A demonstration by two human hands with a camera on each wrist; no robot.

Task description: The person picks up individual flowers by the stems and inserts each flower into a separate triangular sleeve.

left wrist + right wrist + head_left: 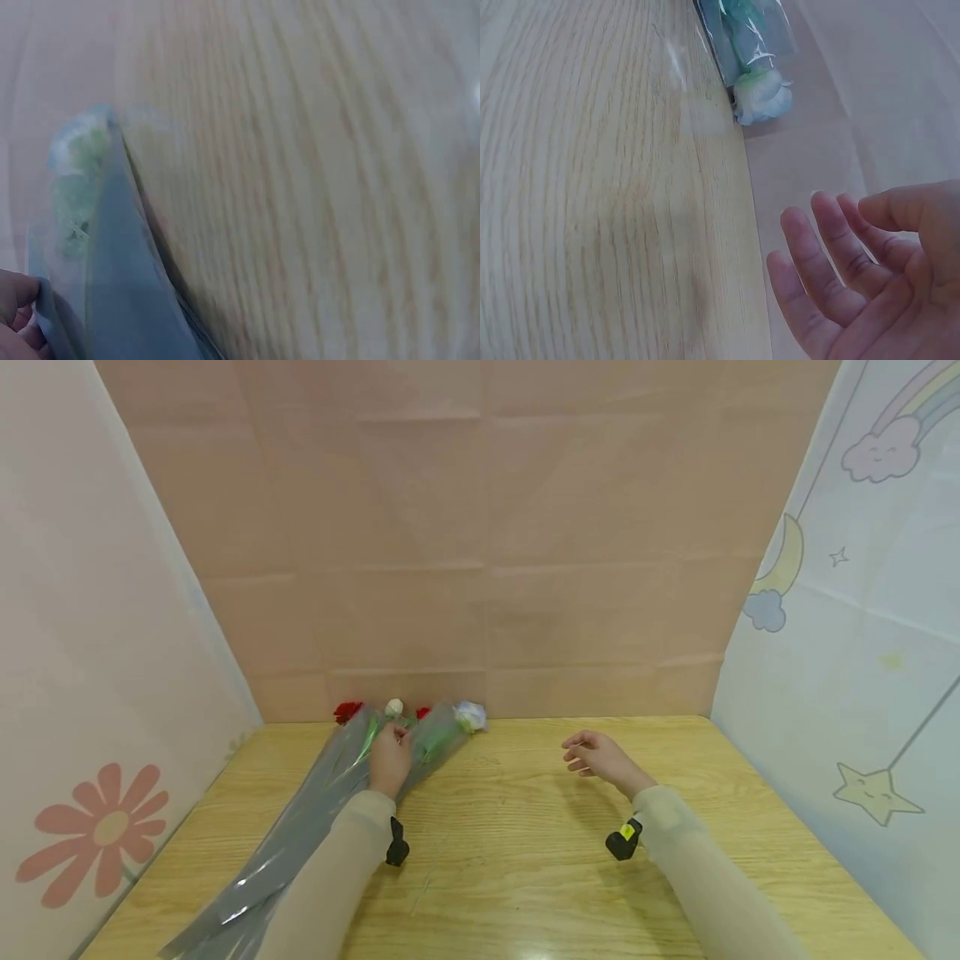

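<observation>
Several wrapped flowers lie together on the left of the table, their grey clear-fronted sleeves running toward the near edge. At the far end show a red flower, a white bloom, a bit of another red one and a pale blue-white rose. My left hand is over the sleeves near the blooms; in the left wrist view its thumb and fingers pinch the edge of a flower sleeve. My right hand hovers over the table's right half, fingers loosely bent, holding nothing.
The wooden table meets a pinkish-brown cloth backdrop at the back. Pale printed panels stand at both sides, the left panel with a flower print, the right panel with a moon and star. A black wrist camera sits on each wrist.
</observation>
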